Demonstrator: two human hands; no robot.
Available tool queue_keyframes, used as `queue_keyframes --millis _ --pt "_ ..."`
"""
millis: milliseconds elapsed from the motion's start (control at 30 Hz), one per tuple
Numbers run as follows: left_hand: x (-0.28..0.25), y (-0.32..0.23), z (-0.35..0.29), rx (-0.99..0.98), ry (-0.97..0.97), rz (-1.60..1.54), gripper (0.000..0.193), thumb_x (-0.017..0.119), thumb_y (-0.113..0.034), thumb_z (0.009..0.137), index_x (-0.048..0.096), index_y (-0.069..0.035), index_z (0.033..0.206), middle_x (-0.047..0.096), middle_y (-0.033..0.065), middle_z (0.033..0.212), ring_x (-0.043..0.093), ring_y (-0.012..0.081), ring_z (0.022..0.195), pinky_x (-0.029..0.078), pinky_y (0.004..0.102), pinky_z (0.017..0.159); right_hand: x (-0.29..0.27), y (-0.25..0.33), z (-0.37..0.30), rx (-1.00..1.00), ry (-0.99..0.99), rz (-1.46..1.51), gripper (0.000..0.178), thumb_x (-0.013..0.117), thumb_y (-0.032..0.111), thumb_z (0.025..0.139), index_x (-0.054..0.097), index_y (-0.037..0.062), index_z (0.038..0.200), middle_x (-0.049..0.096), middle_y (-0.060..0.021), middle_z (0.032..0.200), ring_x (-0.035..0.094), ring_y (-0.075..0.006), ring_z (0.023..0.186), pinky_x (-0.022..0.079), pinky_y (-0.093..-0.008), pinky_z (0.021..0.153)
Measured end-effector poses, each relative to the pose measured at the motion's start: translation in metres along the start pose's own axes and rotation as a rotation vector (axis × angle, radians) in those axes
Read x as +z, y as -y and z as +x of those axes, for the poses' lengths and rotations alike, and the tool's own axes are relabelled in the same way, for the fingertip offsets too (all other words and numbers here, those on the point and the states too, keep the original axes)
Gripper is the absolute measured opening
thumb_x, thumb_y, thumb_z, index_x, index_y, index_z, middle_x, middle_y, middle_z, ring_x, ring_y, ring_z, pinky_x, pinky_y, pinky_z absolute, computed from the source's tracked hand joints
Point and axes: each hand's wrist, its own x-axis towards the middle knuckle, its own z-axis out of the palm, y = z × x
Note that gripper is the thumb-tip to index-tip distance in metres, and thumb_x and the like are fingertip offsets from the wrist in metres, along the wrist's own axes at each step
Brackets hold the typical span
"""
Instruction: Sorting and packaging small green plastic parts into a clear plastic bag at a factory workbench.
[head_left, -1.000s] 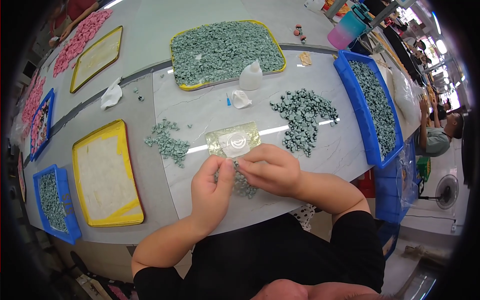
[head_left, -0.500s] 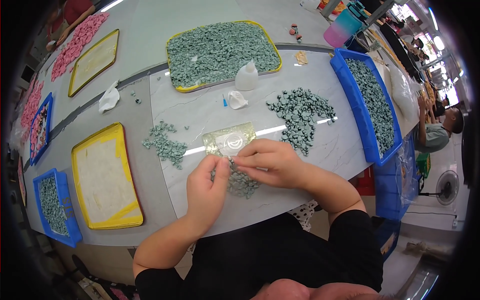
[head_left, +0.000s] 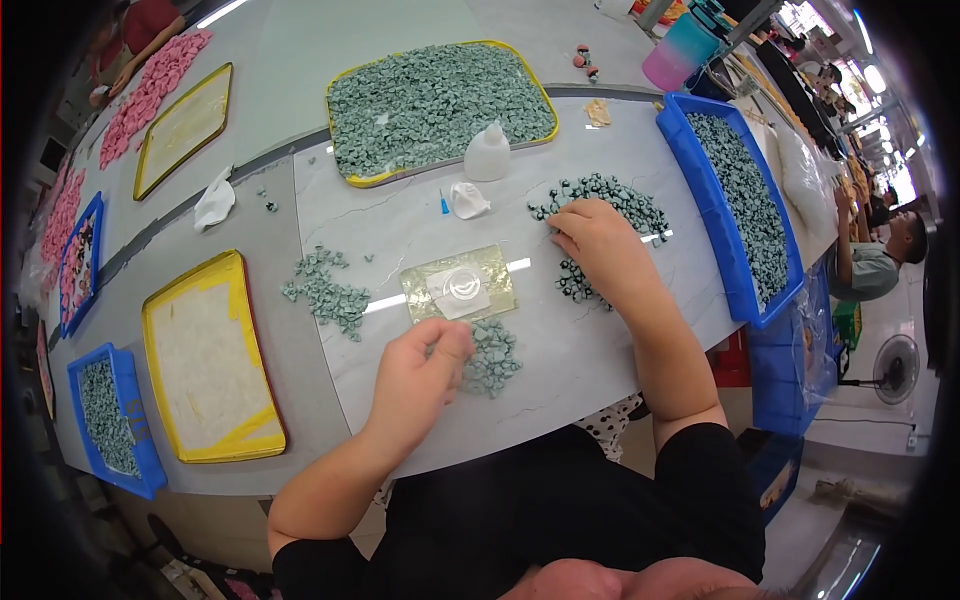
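My left hand (head_left: 420,372) is curled, thumb against the fingers, just left of a small pile of grey-green pieces (head_left: 490,358); what it pinches, if anything, is too small to make out. At the left edge of a pile of grey-green pieces with dark shiny parts (head_left: 620,208), my right hand (head_left: 600,245) has its fingertips bent down in a loose pinch, their contents hidden. Between the hands lies a gold-flecked pad (head_left: 420,282) with a white square bearing a round clear blob (head_left: 463,284). Another loose heap of grey-green pieces (head_left: 328,292) lies left of the pad.
Beyond the pad stand a white squeeze bottle (head_left: 487,153), a crumpled white tissue (head_left: 468,201) and a blue nozzle tip (head_left: 444,204). A yellow-rimmed tray (head_left: 345,180) of green pieces sits behind. Blue bins (head_left: 735,250) flank the table; a yellow-edged tray (head_left: 205,360) lies left.
My hands have parted. The right moved from above the pad's near edge to the right-hand pile; the left stayed close to the near pile, dropping slightly.
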Motion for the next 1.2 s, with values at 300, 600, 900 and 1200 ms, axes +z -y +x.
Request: queue_keyframes --millis 300,600,900,1200 --pt "-0.007 -0.017 -0.001 -0.058 -0.124 -0.433 0.017 0.045 -0.013 0.091 0.053 0.002 0.092 0.040 -0.0022 0.072 0.032 0.0054 0.055 0.026 0.0197 0.045 0.012 0.015 0.002 -0.007 -0.059 -0.047 0.016 0.059 0.002 0.075 0.059 0.0022 0.091 0.054 -0.0101 0.088 0.055 -0.0253 0.082 0.046 -0.0328 0.074" --pt "-0.012 -0.010 -0.011 -0.091 -0.041 -0.368 0.015 0.047 -0.010 0.090 0.054 0.002 0.095 0.046 0.0008 0.075 0.034 0.0046 0.055 0.027 0.0179 0.044 -0.001 0.055 -0.001 0.042 -0.050 0.561 0.013 0.056 -0.002 0.079 0.061 0.0025 0.090 0.055 -0.0077 0.084 0.055 -0.0180 0.072 0.045 -0.0251 0.063" --pt "-0.011 -0.007 -0.010 -0.052 -0.045 -0.371 0.016 0.049 -0.014 0.091 0.054 0.001 0.092 0.045 -0.0002 0.073 0.033 0.0038 0.054 0.025 0.0171 0.043 0.015 0.030 0.008 -0.051 -0.221 0.287 0.025 0.052 -0.006 0.076 0.061 0.0026 0.098 0.059 -0.0100 0.096 0.057 -0.0238 0.081 0.047 -0.0285 0.070" --pt "0.038 -0.019 -0.007 -0.067 -0.017 -0.329 0.016 0.051 -0.013 0.090 0.053 0.002 0.093 0.045 -0.0003 0.075 0.032 0.0033 0.053 0.025 0.0178 0.044 -0.009 0.000 -0.004 -0.214 -0.083 0.016 0.026 0.051 0.004 0.073 0.061 0.0006 0.097 0.058 -0.0101 0.096 0.054 -0.0253 0.091 0.045 -0.0320 0.079"
